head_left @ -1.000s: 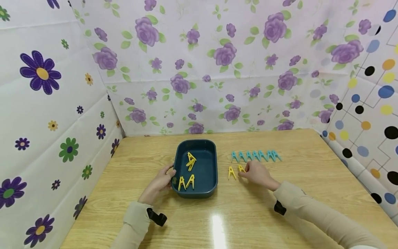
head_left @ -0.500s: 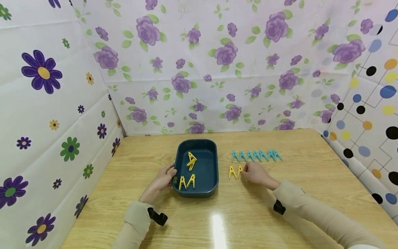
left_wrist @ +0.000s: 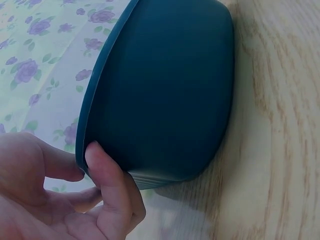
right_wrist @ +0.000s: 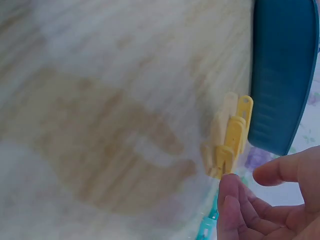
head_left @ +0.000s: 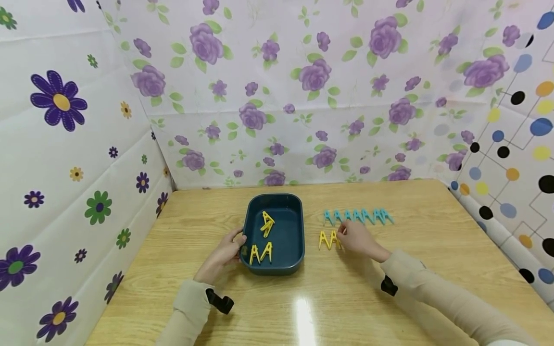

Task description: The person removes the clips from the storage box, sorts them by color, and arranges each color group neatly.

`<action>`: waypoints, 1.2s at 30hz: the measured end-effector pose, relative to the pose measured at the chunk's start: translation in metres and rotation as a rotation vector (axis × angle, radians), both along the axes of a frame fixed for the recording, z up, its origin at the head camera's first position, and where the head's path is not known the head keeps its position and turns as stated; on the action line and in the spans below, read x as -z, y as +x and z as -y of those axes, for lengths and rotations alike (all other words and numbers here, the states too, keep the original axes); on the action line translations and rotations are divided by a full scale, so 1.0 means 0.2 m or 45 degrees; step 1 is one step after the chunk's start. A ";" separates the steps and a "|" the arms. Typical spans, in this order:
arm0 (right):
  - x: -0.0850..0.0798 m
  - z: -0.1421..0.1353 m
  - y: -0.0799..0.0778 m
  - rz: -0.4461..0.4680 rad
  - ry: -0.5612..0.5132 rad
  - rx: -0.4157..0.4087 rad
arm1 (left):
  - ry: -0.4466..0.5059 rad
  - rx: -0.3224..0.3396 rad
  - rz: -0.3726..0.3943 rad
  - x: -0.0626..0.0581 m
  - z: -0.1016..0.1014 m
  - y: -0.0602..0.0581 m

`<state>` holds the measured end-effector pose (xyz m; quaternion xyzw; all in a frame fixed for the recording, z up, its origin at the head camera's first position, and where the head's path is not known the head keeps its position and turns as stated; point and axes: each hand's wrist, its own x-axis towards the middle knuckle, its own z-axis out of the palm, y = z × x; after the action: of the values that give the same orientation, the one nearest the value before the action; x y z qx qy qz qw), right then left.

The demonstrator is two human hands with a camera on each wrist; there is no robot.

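Wood-grained desk, light touch needed

My left grip pinches the bin by its rim at eight o'clock. My right grip, thumb and fingertips parted, holds nothing beside the yellow clips at the bin's three o'clock. I judge it best to draw back gently toward four o'clock, lest I nudge them crooked.

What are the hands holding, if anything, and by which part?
The left hand grips the blue bin by its left rim. The right hand, near yellow clips, holds nothing.
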<state>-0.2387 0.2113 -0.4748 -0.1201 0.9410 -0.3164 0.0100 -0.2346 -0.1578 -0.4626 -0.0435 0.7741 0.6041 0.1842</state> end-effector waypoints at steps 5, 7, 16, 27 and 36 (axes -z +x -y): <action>-0.02 0.01 -0.02 -0.005 -0.007 0.018 | -0.009 -0.004 -0.010 0.00 0.00 0.00; -0.02 0.01 -0.03 0.003 -0.009 0.017 | -0.012 -0.001 -0.013 0.00 0.00 0.00; -0.06 0.05 -0.04 -0.098 -0.069 -0.061 | -0.002 -0.004 0.011 0.00 0.00 0.00; -0.05 0.13 -0.09 -0.139 -0.063 -0.072 | -0.003 0.014 0.009 0.00 0.01 0.00; -0.10 0.21 -0.12 -0.151 -0.112 -0.084 | -0.020 0.002 0.008 0.01 0.01 -0.01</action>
<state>-0.2622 0.1700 -0.4552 -0.1700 0.9205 -0.3494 -0.0407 -0.2368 -0.1591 -0.4653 -0.0463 0.7783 0.5977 0.1869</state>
